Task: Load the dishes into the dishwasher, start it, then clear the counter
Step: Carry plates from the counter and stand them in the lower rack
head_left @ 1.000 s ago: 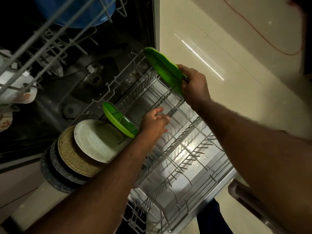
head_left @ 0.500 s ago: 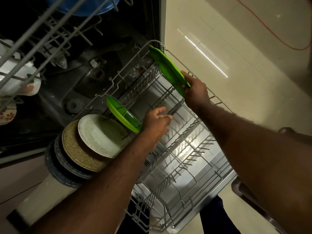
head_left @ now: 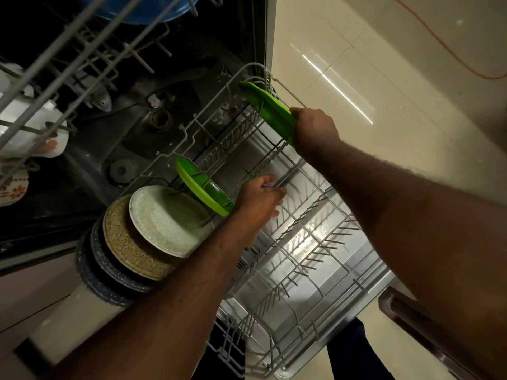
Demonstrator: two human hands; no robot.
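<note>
The lower dishwasher rack (head_left: 354, 289) is pulled out over the open door. My right hand (head_left: 315, 130) grips the rim of a green plate (head_left: 266, 111), held on edge at the rack's far right corner, against the wires. A second green plate (head_left: 203, 187) stands on edge between tines further left. My left hand (head_left: 260, 198) is right beside it, with fingers curled round a rack wire (head_left: 288, 178). A white speckled plate (head_left: 164, 220), a tan plate (head_left: 123, 242) and a dark blue-grey plate (head_left: 93, 267) stand in a row on the rack's left side.
The upper rack (head_left: 68, 58) juts out at top left with a blue bowl (head_left: 153, 9), a white cup (head_left: 33, 127) and a patterned cup (head_left: 11, 187). Beige floor tiles (head_left: 384, 78) lie to the right, with an orange cable (head_left: 444, 48). A dark handle (head_left: 411, 322) sits at lower right.
My right hand has brought the green plate lower, against the rack's far right corner. My left hand has stayed at the rack wire beside the other green plate.
</note>
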